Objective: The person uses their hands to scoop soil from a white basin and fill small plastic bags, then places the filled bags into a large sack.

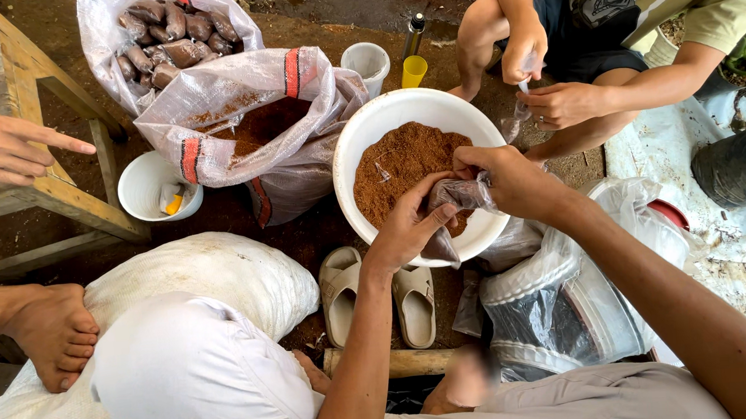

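Brown, crumbly soil fills the white basin (360,149) on the ground, and the small clear plastic bag (453,197) hangs over its near edge. That thin film looks likely to slip or fold shut, spilling soil past the rim onto the sandals (341,292) below. Left hand (409,224) is part curled, thumb and fingers pinching the bag's near side. Right hand (506,178) is clenched on the bag's mouth from the right.

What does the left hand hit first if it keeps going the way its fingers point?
Likely nothing new: the left hand already touches the small clear plastic bag. Beyond that lies brown powder in the round white bowl; depth is unclear.
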